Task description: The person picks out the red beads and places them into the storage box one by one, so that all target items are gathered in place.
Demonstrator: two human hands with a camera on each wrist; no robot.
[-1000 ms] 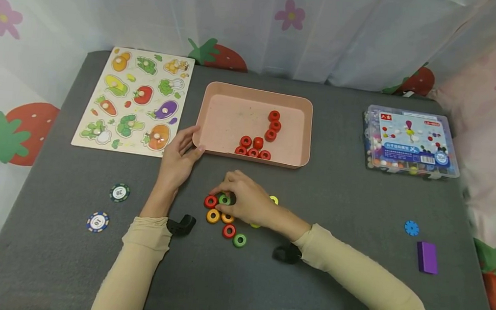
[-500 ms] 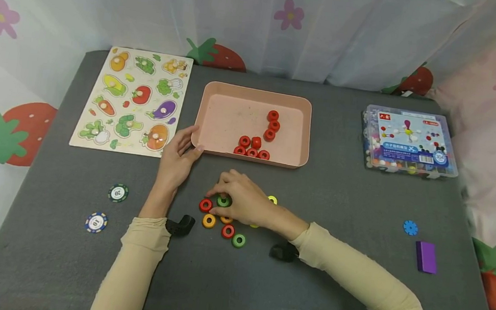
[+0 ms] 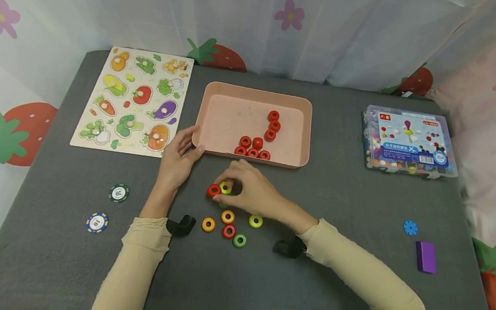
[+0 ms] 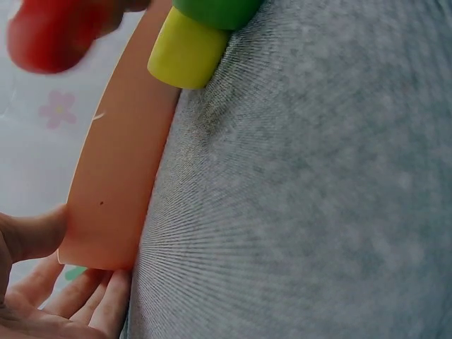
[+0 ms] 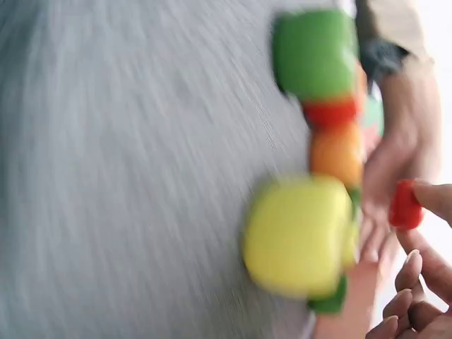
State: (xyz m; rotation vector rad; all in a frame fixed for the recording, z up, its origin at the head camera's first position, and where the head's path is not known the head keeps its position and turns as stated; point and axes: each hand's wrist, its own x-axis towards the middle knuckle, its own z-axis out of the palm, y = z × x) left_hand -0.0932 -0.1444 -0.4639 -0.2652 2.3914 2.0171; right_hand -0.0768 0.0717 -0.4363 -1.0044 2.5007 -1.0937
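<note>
My right hand (image 3: 251, 190) pinches a red ring-shaped bead (image 3: 214, 191) between thumb and fingers. In the right wrist view the red bead (image 5: 405, 205) is up off the cloth. Right by that hand lies a yellow-green ring (image 3: 225, 187), with a green one partly hidden under the fingers. Orange rings (image 3: 227, 216), another red ring (image 3: 229, 231), a green ring (image 3: 239, 241) and a yellow ring (image 3: 256, 221) lie nearer the body. My left hand (image 3: 177, 161) holds the front left corner of the pink tray (image 3: 231, 90), its thumb at the rim (image 4: 65, 233). Several red rings (image 3: 252, 152) lie inside the tray.
A vegetable puzzle board (image 3: 121, 102) lies left of the tray. Two poker chips (image 3: 118, 193) sit at the left. To the right are a clear box (image 3: 410, 142) of molecular model pieces, a blue toothed disc (image 3: 410, 228) and a purple block (image 3: 426, 257).
The right hand takes hold of the red ring and lifts it, moving a little towards the tray and uncovering the orange and yellow rings. The left hand stays at the tray corner.
</note>
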